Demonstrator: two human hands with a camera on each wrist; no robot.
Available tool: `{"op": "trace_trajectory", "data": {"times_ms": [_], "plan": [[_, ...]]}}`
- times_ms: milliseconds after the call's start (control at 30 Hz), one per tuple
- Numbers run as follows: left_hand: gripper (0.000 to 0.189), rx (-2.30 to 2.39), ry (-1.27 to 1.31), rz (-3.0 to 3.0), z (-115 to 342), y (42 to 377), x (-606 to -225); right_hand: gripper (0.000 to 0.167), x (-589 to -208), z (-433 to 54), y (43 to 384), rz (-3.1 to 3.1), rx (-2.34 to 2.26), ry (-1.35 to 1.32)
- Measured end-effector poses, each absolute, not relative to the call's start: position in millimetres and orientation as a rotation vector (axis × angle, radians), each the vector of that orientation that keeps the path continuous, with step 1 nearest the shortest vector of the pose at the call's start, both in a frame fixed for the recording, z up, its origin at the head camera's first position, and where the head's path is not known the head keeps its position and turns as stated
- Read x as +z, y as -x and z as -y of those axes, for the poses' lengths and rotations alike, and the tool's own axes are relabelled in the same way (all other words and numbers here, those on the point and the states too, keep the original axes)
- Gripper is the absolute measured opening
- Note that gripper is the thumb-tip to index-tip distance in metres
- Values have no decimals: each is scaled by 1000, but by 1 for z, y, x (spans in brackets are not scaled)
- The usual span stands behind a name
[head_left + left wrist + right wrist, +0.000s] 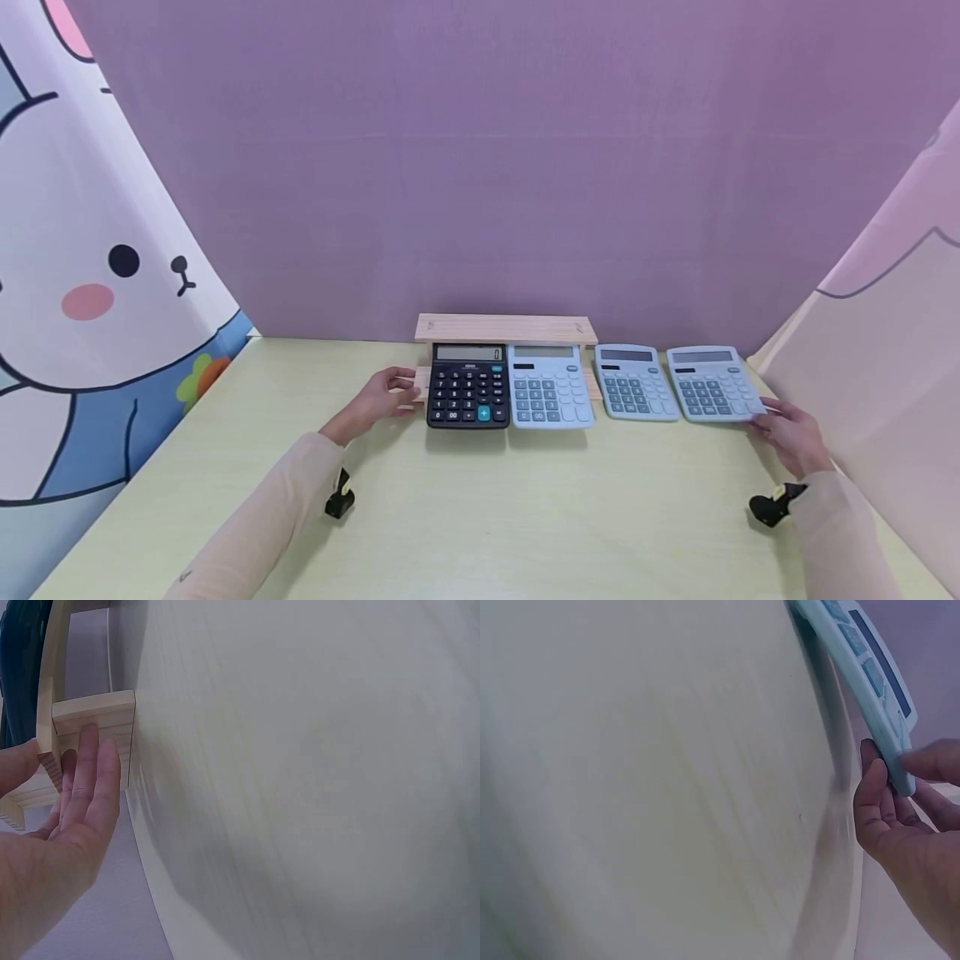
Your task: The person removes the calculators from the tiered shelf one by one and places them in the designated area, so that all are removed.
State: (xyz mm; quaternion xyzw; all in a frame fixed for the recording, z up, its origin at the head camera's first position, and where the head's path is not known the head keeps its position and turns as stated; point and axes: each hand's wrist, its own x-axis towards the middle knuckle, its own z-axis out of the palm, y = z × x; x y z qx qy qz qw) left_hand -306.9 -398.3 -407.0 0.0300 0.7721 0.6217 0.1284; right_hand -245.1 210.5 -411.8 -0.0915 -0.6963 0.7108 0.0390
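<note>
A small wooden rack (506, 328) stands at the back of the table. On its front lean a black calculator (468, 398), whose display reads 0, and a light blue calculator (551, 396). My left hand (378, 398) grips the rack's left end, thumb at the edge of the wood (46, 712) and fingers beneath. To the right of the rack are two more light blue calculators, an inner one (637, 385) and an outer one (712, 387). With thumb above and fingers below, my right hand (793, 435) pinches the outer calculator's near right corner (900, 769).
Pale wood table (525, 517) stretches in front of the calculators. A purple cloth (510, 167) hangs directly behind the rack. Printed cartoon fabric (112, 350) borders the left side, and a pale pink cloth (892, 358) rises close by my right hand.
</note>
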Motion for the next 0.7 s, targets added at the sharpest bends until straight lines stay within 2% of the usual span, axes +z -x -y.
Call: {"op": "trace_trajectory", "data": {"times_ms": [267,700], "plan": [[47,1808,-100,-2246,398,305,-406,65,-413,-210,248,2372,1937,338],[45,1809,-112,-2263,399,308,-410,58,-418,-208,254,2547,1632,362]]}}
